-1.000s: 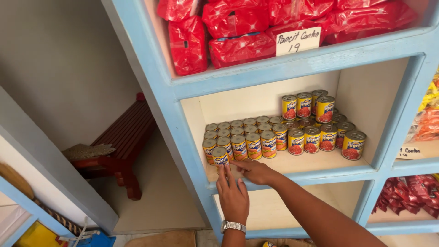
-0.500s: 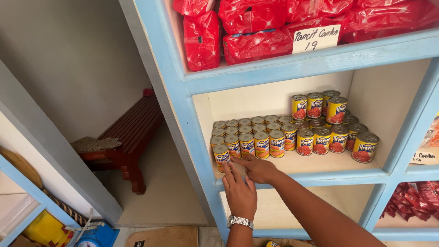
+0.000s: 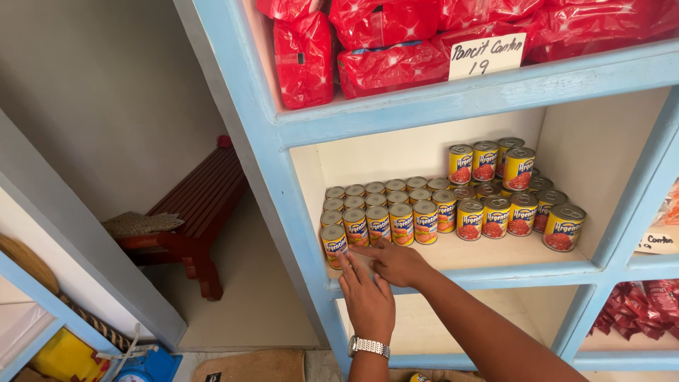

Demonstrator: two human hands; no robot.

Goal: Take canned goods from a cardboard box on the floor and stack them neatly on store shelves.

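While both hands rest at the front lip of the blue shelf point(image 3: 495, 272), the nearest thing to them is the front-left can point(image 3: 334, 244), which stands upright at the left end of the front row, just inside the shelf's left post. That can lies up and slightly left of the left hand point(image 3: 368, 301), whose fingertips point(image 3: 345, 260) reach to its lower edge and appear to touch it, though the contact is too small to be sure of. This hand lies flat and palm down, its fingers straight and close together, gripping nothing; a metal watch point(image 3: 368, 346) sits on its wrist. Coming in from the lower right, the right hand point(image 3: 397, 263) crosses above the left one, its fingers bent and fairly close, its index finger pointing left toward the same can but stopping short of it; it too holds nothing that can be seen. Of the two, the left hand is nearer. The can's long axis runs vertically, lid up, label facing outward toward the person. More cans point(image 3: 453, 209) stand in rows behind and to the right, some stacked at the back, and red packets point(image 3: 382, 67) fill the shelf above
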